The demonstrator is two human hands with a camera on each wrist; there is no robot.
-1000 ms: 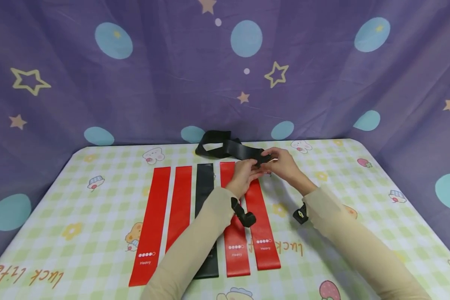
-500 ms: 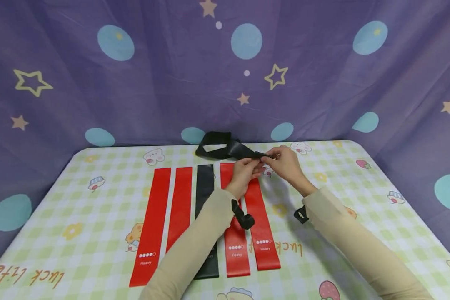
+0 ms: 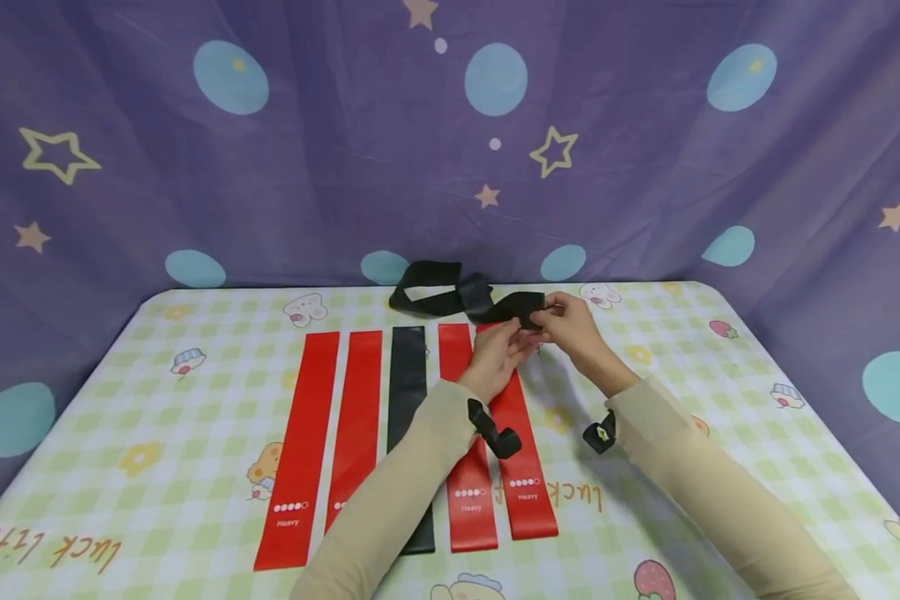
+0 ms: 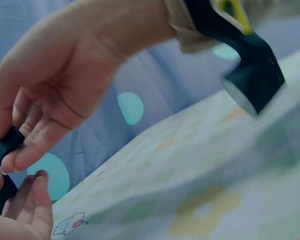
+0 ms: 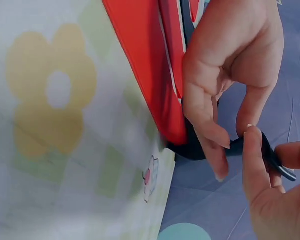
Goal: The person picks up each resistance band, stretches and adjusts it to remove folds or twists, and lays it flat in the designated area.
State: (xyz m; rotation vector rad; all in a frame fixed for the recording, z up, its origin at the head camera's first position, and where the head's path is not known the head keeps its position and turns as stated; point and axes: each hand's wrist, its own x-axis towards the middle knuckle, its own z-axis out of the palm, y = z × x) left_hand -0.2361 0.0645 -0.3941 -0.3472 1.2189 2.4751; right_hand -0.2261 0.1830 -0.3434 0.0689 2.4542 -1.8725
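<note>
A black resistance band (image 3: pixel 523 307) lies at the back of the table, its near right end lifted between my two hands. In the head view its left part forms an open loop, and a fold shows in the middle. My left hand (image 3: pixel 495 358) holds the band from below and left, thumb on top. My right hand (image 3: pixel 576 329) pinches the end between thumb and fingers. In the right wrist view the band (image 5: pixel 190 150) runs past the left hand (image 5: pixel 230 65) into the right hand's fingertips (image 5: pixel 254 145).
Several flat bands lie in a row towards me: red bands (image 3: pixel 307 433) marked "Heavy" and one black band (image 3: pixel 407 375). My left forearm crosses over them. A checked cloth (image 3: pixel 195 467) covers the table, and a purple curtain (image 3: pixel 330 167) hangs behind its back edge.
The band's held end has turned from a narrow twisted edge to its broad face, and a fold has formed further left along it. Both hands stay nearly in place.
</note>
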